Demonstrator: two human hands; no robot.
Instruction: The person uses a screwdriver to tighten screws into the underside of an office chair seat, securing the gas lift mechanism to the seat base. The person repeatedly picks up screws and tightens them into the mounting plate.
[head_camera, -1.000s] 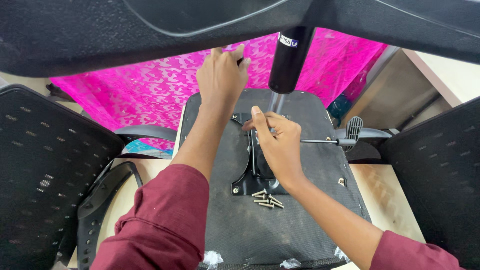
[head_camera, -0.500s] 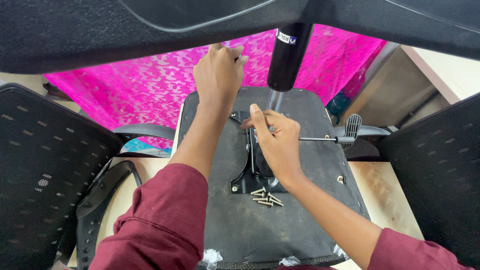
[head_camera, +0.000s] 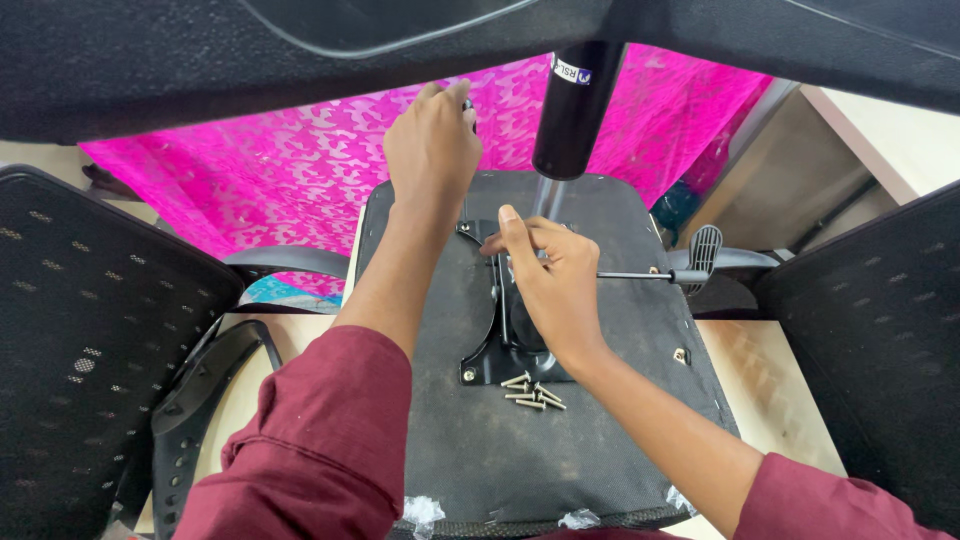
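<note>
**Both hands on the upturned seat**

The seat is laid underside up on the tabletop. The left hand is stretched forward, arm nearly straight, fingers curled over the seat's far edge in a closed grip. The right hand is bent at the wrist and pressed on the black plate, thumb raised, fingers folded near the base of the cylinder; what they enclose cannot be told. Loose screws are heaped just below the plate. A lever is seen running rightward.
</note>
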